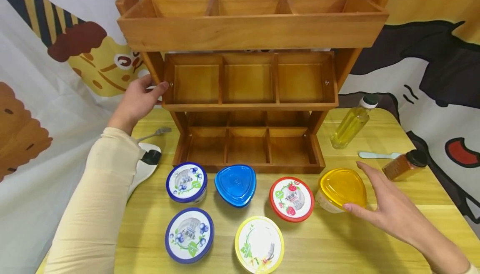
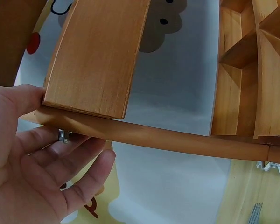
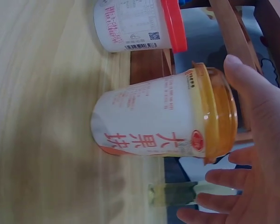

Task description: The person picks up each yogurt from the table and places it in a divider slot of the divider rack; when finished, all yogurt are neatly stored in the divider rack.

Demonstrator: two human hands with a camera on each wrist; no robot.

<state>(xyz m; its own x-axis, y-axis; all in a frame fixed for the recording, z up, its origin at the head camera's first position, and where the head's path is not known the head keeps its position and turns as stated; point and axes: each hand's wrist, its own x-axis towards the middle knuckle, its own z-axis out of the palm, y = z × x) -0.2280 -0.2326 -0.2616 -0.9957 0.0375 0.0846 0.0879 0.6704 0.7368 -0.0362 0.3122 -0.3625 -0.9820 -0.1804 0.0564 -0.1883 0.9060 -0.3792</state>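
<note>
A wooden three-tier rack (image 1: 215, 32) stands at the back of the table. My left hand (image 1: 137, 99) holds its left side at the middle tier, thumb on the front and fingers behind the side post (image 2: 168, 137). Over the cup with the amber lid (image 1: 343, 186), my right hand (image 1: 397, 209) is spread, its thumb close to the lid's near edge. In the right wrist view this white cup (image 3: 149, 116) stands upright on the table, and the fingers (image 3: 224, 200) are apart from it.
Cups with blueberry lids (image 1: 189, 235), a blue lid (image 1: 236, 184), a red lid (image 1: 291, 199) and a yellow lid (image 1: 258, 245) stand before the rack. An oil bottle (image 1: 351, 124), spice jar (image 1: 405, 165) and pale spreader (image 1: 378, 155) are right; a fork (image 1: 155, 133) and white utensil (image 1: 140, 174) left.
</note>
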